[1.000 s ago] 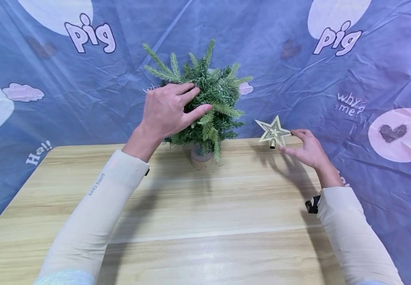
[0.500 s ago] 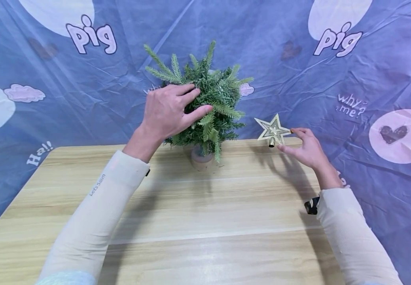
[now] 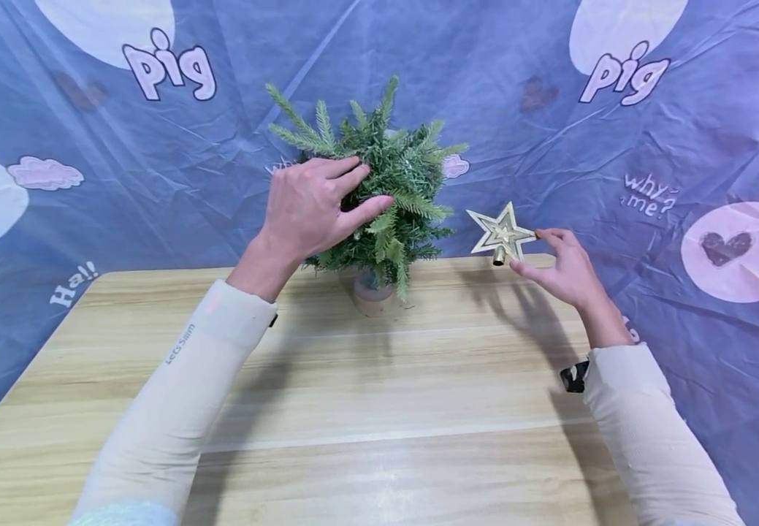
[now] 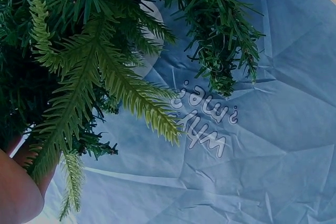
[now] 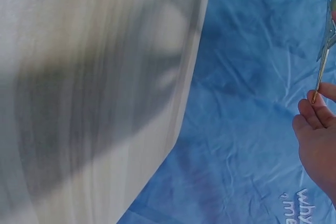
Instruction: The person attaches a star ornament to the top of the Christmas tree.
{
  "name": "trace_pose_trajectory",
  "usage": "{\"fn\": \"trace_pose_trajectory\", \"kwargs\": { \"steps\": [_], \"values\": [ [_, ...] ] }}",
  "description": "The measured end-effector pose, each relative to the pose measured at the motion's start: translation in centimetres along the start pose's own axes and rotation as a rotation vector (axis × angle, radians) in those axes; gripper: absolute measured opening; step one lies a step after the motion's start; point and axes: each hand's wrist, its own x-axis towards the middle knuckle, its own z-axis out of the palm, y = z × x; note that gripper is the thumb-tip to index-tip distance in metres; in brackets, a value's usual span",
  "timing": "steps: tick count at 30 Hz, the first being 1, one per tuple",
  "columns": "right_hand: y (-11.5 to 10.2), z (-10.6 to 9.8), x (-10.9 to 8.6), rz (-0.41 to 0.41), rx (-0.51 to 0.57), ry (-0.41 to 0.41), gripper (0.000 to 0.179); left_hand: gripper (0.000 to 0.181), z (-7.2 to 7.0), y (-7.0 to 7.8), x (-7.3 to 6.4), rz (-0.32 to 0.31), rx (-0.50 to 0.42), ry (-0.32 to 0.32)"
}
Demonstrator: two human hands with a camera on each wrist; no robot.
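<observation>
A small artificial Christmas tree (image 3: pixel 412 164) with green branches stands upright near the table's back edge, its pale round base (image 3: pixel 374 298) showing below. My left hand (image 3: pixel 307 208) holds the tree's left side, the thumb across the front foliage and the fingertips among the needles. In the left wrist view, branches (image 4: pixel 97 51) partly cover that hand (image 4: pixel 18 192). To the right of the tree, my right hand (image 3: pixel 563 270) pinches one point of a gold glittery star tree topper (image 3: pixel 502 232). A short gold socket (image 3: pixel 499 256) hangs from its underside. The right wrist view catches the star (image 5: pixel 321 66) edge-on.
The light wood table (image 3: pixel 379 409) ends close behind the tree. Past its back edge hangs a creased blue cloth (image 3: pixel 234 161) printed with words and clouds. Each sleeve has a dark wrist camera, such as the one at the right cuff (image 3: pixel 574 377).
My right hand has raised the star slightly and shifted it a little left, toward the tree. The left hand and the tree stay in place.
</observation>
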Motion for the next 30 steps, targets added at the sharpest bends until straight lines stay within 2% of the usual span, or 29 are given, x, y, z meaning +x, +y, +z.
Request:
{"fn": "trace_pose_trajectory", "kwargs": {
  "steps": [10,17,23,30],
  "values": [
    [-1.1,-0.4,0.2,0.004,0.002,0.020,0.090,0.076,-0.1,-0.2,0.2,-0.005,-0.003,-0.021],
    [-1.5,-0.3,0.3,0.014,0.015,0.021,0.092,0.074,0.0,-0.3,0.2,-0.001,0.001,-0.016],
    [-1.9,0.0,0.6,0.021,0.046,0.114,0.090,0.089,-0.1,-0.3,0.2,-0.008,0.009,-0.027],
    [-2.6,-0.1,0.9,0.024,0.071,0.170,0.087,0.088,-0.1,-0.2,0.1,-0.009,0.012,-0.039]
  ]
}}
